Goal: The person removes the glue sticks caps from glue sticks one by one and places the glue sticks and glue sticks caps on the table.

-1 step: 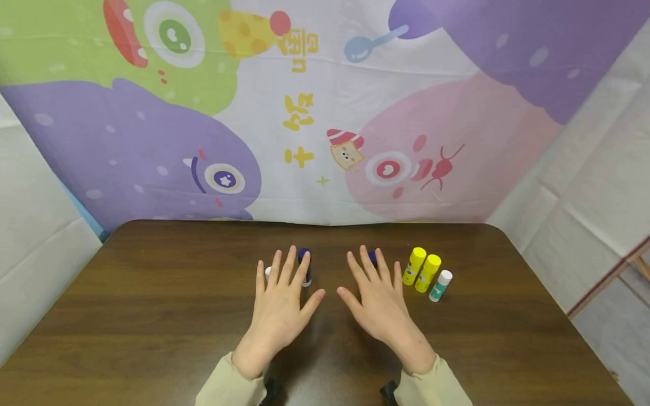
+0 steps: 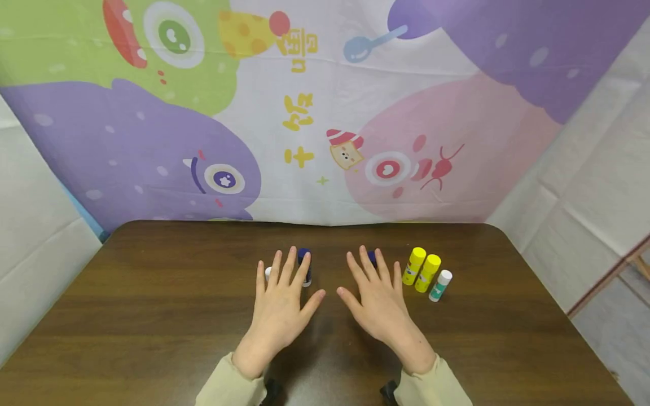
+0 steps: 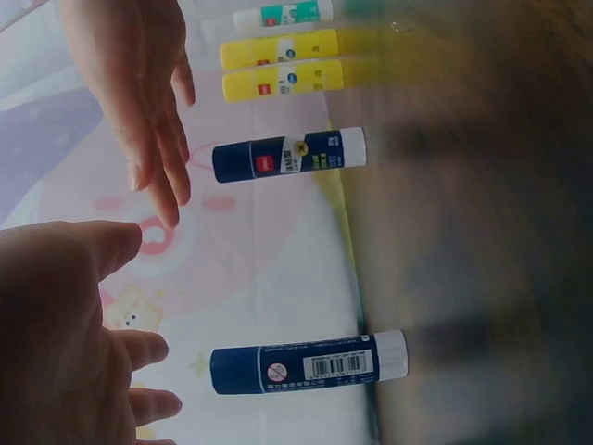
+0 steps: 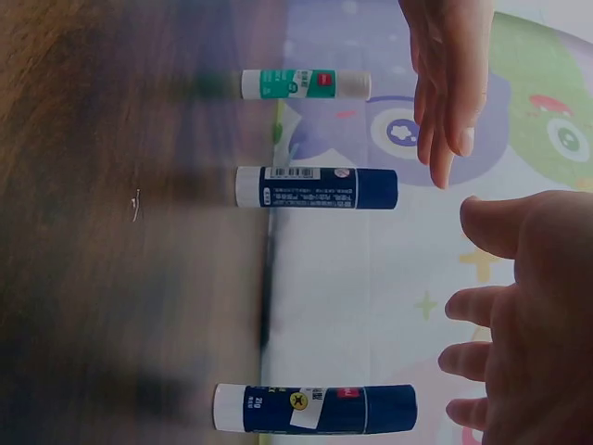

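Both hands hover over the table with straight, spread fingers and hold nothing. Behind the left hand (image 2: 278,310) stand a white-capped green glue stick (image 4: 306,84), mostly hidden in the head view, and a blue-capped glue stick (image 2: 308,275). Another blue-capped glue stick (image 3: 292,155) stands upright beyond the right hand (image 2: 382,307), whose fingers hide most of it from the head camera. To the right of that hand are two yellow glue sticks (image 2: 414,266) side by side and a second white-capped green glue stick (image 2: 440,286). Neither hand touches a glue stick.
The dark brown wooden table (image 2: 152,316) has rounded far corners. A cloth backdrop (image 2: 315,192) with cartoon figures hangs right behind its far edge, and pale cloth (image 2: 574,186) hangs at the sides.
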`<state>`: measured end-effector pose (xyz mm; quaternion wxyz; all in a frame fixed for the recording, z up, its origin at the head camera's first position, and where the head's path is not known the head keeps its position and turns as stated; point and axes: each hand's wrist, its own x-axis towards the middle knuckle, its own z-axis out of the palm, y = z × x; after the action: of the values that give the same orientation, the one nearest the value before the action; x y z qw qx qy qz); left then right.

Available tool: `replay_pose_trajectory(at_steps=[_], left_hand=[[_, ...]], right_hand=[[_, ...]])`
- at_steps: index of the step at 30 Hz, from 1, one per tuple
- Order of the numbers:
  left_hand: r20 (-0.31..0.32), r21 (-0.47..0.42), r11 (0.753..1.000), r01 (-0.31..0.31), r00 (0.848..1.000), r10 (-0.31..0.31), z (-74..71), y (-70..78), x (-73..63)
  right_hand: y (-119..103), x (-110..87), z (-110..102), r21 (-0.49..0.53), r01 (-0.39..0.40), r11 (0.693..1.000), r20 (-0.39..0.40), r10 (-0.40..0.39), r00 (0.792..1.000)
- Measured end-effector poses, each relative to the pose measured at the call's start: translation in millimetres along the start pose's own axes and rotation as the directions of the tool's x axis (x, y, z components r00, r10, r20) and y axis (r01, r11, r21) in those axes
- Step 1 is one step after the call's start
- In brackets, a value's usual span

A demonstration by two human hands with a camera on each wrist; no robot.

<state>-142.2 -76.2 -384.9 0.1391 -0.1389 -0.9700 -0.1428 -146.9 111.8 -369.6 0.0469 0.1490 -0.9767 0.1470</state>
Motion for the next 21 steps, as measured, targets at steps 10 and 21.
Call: replay_pose_trajectory(at_steps=[10, 21], left_hand=[[-0.081, -0.050, 0.996, -0.079, 0.994, 0.075, 0.8, 2.5, -1.4], [-0.115, -0.175, 0.963, -0.203, 0.976, 0.185, 9.4, 24.9, 4.0]], right_hand=[[22.4, 0.0, -14.7, 0.049, 0.008, 0.999, -0.186, 0.002, 0.983], [93.3, -9.2, -51.9, 0.130, -0.279, 0.951, -0.210, 0.302, 0.930]])
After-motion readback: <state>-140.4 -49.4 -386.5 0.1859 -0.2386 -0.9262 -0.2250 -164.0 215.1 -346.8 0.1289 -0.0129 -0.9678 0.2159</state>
